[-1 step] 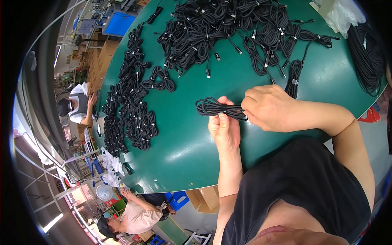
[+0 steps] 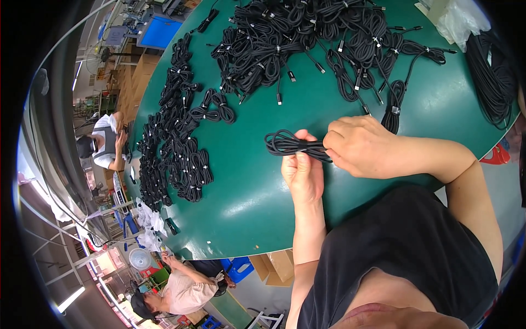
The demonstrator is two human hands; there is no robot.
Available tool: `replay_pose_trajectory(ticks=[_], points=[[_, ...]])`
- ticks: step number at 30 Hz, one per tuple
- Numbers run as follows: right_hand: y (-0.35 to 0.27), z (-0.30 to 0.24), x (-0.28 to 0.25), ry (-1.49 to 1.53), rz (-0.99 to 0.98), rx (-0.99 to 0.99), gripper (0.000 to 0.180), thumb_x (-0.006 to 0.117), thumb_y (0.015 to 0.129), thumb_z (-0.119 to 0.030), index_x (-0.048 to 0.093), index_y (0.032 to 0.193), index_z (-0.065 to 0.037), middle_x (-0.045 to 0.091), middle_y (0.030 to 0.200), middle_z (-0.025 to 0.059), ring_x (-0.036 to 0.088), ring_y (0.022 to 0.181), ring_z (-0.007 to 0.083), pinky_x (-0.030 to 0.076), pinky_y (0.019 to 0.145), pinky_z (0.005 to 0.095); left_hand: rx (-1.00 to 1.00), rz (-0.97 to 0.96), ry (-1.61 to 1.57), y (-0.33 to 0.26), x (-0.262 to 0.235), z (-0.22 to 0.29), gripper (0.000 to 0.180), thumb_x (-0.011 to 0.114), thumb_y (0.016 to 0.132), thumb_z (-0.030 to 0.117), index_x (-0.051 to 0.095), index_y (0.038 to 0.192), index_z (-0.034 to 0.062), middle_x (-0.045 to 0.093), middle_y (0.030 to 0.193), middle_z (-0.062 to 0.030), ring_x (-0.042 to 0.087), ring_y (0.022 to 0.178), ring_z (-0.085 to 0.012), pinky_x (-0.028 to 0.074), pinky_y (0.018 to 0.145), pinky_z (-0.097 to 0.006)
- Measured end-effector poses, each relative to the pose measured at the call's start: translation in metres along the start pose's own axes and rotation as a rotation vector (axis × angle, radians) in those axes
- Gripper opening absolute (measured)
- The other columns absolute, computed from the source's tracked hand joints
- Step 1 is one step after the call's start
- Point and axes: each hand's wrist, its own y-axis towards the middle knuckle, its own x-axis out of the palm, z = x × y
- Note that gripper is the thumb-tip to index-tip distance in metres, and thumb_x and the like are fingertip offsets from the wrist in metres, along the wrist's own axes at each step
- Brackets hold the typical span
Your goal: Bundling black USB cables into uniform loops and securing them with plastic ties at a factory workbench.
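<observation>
A coiled black cable [image 2: 289, 143], gathered at its middle by a band, lies across the fingers of my left hand [image 2: 304, 174]. The thumb of that hand presses on the coil near the band. My right hand [image 2: 359, 147] pinches the coil's right end, and its fingers hide that end. Both hands are above the green table [image 2: 246, 186] near its front edge. Just beyond my right hand lies another bundled cable [image 2: 393, 109] with a light tag on it.
A large heap of bundled black cables [image 2: 263, 49] covers the far middle. More bundles [image 2: 183, 159] run down the left. A long black coil [image 2: 490, 82] lies at the right beside a clear plastic bag [image 2: 463, 22]. Two co-workers sit along the left side.
My hands and the coiled cable have shifted very slightly to the right. A co-worker at the far left has moved their hands a little.
</observation>
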Motion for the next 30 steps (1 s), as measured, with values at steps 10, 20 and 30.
replay_pose_trajectory(ticks=[10, 20, 30], points=[[0.016, 0.016, -0.022, 0.247, 0.194, 0.052, 0.046, 0.059, 0.081, -0.041, 0.057, 0.104, 0.000, 0.056, 0.096, 0.0125, 0.057, 0.087, 0.0278, 0.048, 0.068, 0.0346, -0.274, -0.170, -0.083, -0.001, 0.012, 0.005, 0.054, 0.057, 0.085, 0.029, 0.041, 0.124, -0.0051, 0.054, 0.101, -0.0117, 0.054, 0.097, -0.0237, 0.040, 0.092, -0.042], [0.019, 0.035, 0.006, 1.371, -0.101, 0.476, 0.032, 0.043, 0.094, -0.020, 0.051, 0.114, 0.004, 0.056, 0.086, 0.0066, 0.054, 0.065, 0.0108, 0.048, 0.047, 0.0222, -0.531, -0.240, -0.132, 0.001, 0.010, -0.006, 0.051, 0.051, 0.089, 0.035, 0.043, 0.117, -0.0071, 0.056, 0.086, -0.0141, 0.060, 0.082, -0.0274, 0.051, 0.072, -0.040], [0.025, 0.045, 0.007, 1.664, 0.328, 1.006, 0.034, 0.042, 0.094, -0.032, 0.053, 0.096, 0.000, 0.040, 0.056, 0.0017, 0.038, 0.047, 0.0117, 0.037, 0.047, 0.0293, -0.063, -0.138, 0.987, -0.012, 0.028, -0.020, 0.044, 0.054, 0.088, 0.013, 0.038, 0.125, -0.0030, 0.053, 0.089, -0.0099, 0.052, 0.067, -0.0158, 0.044, 0.059, -0.026]])
